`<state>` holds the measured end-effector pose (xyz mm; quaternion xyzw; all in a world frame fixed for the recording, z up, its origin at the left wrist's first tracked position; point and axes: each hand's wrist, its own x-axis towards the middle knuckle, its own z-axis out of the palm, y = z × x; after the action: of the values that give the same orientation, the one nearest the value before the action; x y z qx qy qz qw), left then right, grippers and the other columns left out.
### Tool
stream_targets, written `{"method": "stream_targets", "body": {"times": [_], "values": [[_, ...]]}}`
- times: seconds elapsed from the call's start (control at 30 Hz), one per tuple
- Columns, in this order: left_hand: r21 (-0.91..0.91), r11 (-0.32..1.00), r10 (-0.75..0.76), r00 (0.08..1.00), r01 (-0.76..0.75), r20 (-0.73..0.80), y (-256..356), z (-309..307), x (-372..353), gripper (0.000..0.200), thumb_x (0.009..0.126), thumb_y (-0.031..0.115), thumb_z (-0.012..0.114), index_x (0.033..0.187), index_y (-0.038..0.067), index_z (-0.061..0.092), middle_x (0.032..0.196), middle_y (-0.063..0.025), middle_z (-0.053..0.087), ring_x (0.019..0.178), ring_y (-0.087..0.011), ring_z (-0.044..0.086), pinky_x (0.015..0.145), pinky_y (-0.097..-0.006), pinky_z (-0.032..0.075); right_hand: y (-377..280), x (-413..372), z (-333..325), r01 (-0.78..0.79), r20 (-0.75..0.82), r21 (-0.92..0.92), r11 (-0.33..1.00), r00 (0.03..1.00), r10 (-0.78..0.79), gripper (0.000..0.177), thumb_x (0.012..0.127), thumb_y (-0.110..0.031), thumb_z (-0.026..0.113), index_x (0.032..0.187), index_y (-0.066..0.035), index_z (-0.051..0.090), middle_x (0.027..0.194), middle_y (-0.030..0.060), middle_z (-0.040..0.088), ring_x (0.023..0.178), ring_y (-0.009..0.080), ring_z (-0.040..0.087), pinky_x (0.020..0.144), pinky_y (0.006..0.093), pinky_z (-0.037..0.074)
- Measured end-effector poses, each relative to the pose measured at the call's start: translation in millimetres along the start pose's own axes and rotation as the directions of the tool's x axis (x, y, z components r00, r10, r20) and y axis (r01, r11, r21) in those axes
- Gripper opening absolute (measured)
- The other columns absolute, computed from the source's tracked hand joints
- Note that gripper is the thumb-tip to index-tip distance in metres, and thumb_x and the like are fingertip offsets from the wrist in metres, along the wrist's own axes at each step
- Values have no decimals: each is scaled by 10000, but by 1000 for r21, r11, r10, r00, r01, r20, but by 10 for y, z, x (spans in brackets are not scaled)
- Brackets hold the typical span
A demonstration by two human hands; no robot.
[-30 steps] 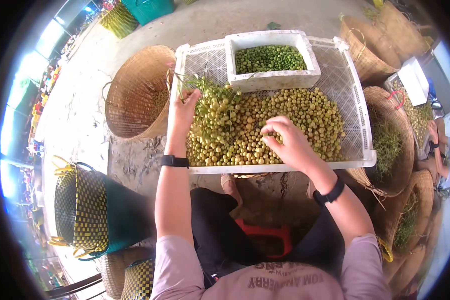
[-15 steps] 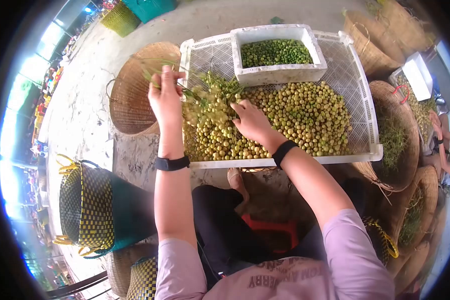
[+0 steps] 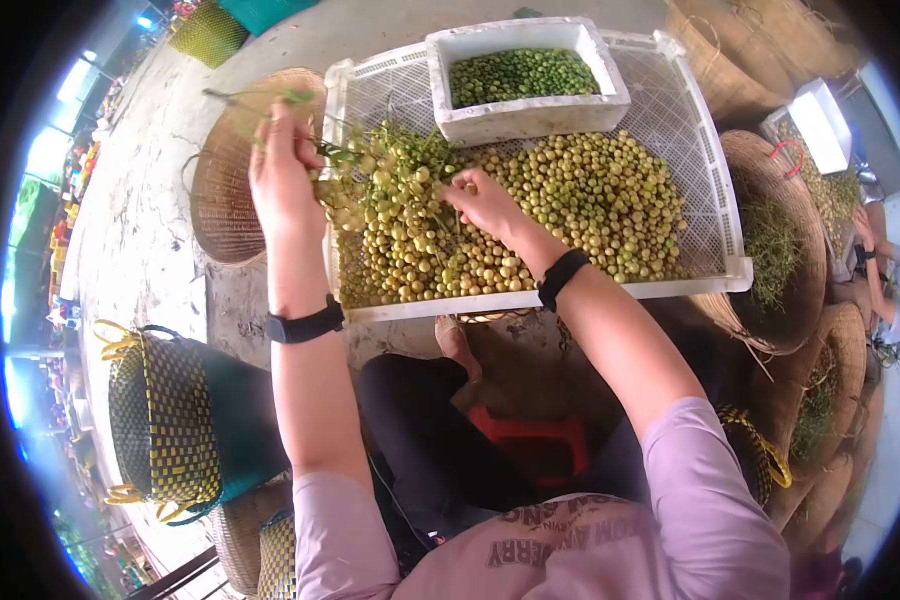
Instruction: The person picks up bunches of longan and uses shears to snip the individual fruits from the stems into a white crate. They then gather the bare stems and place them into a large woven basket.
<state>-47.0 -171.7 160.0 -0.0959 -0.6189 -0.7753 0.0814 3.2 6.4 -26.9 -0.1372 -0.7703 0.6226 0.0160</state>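
My left hand [image 3: 288, 190] is closed around the stems of a leafy fruit bunch [image 3: 385, 175], at the left side of a white plastic crate [image 3: 560, 297]. Small pale yellow-green fruits hang from the bunch over the crate. My right hand [image 3: 490, 208] is at the bunch's right side, its thumb and fingers pinched together. What lies between those fingertips is too small to make out. Loose round yellow-green fruits [image 3: 595, 200] cover much of the crate around and below it.
At the crate's back stands a white foam box [image 3: 530, 120] of small green fruits [image 3: 525, 78]. A wicker basket [image 3: 225, 200] is to the left, another with stripped stems [image 3: 770, 250] to the right. A checkered basket [image 3: 180, 420] stands lower left. Another person's hand [image 3: 863, 228] shows far right.
My left hand and the bunch it holds have shifted left and up in view. My right hand has come away slightly, fingers drawn closer together. The whole scene has also shifted up-left.
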Motion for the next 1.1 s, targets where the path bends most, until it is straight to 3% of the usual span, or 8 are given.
{"method": "stream_targets", "body": {"times": [0.23,0.33,0.5,0.6,0.73,0.8,0.87,1.1], "values": [[29,984,175,979,-173,-103,382,163,-139,237,963,293,523,973,108,671,711,51,511,559,-27,438,428,-189,301,151,-85,-225,-238,115,-237,942,956,270,424,976,-363,402,867,-36,648,743,96,673,605,197,631,613,353,507],[62,988,147,985,-142,-91,265,83,-128,268,976,259,506,1094,68,652,824,18,533,635,-62,431,570,-214,397,169,-164,-300,-8,51,-480,877,998,37,355,985,-318,434,918,-43,648,775,64,669,628,147,619,617,284,501],[43,997,73,993,-69,-96,117,14,-166,264,944,269,561,1006,27,648,846,-19,578,652,-97,472,606,-242,425,-264,-1017,-624,135,130,-69,988,983,-126,338,928,-355,528,929,-43,660,784,42,676,621,127,611,613,292,494],[54,998,-11,996,16,-93,377,229,-574,222,947,237,542,961,22,599,916,-80,630,640,-109,453,591,-250,416,-537,-1435,-777,182,-188,-158,971,959,-210,310,907,-351,585,1022,-66,623,777,56,667,620,91,594,583,263,470],[311,949,-5,982,-54,187,543,552,-1116,367,957,330,517,1193,49,503,957,-46,679,501,-43,405,438,-179,376,-1175,-1920,-903,356,29,-89,930,935,-354,675,945,-377,569,1463,-83,252,1362,144,441,851,163,533,820,315,466],[-178,983,7,964,42,265,610,679,-1340,286,975,299,488,1118,65,567,865,-7,659,485,-28,395,439,-162,374,-1110,-1892,-767,451,-12,-194,871,887,-462,635,944,-361,572,1437,-65,302,1327,164,452,832,175,530,806,322,470],[-177,979,-26,928,98,371,600,689,-1408,255,984,275,471,1078,72,594,825,16,640,482,-21,392,444,-153,377,-883,-1709,-701,673,-15,-290,680,707,-707,624,943,-350,572,1426,-45,319,1347,173,446,840,182,542,800,322,474],[-90,996,-14,994,25,113,232,833,-1285,272,980,285,487,988,61,643,685,37,556,512,-39,408,482,-186,344,-895,-1708,-805,287,31,-119,951,958,-285,614,911,-333,610,1373,5,386,1309,206,479,1087,297,557,878,353,467]]}}
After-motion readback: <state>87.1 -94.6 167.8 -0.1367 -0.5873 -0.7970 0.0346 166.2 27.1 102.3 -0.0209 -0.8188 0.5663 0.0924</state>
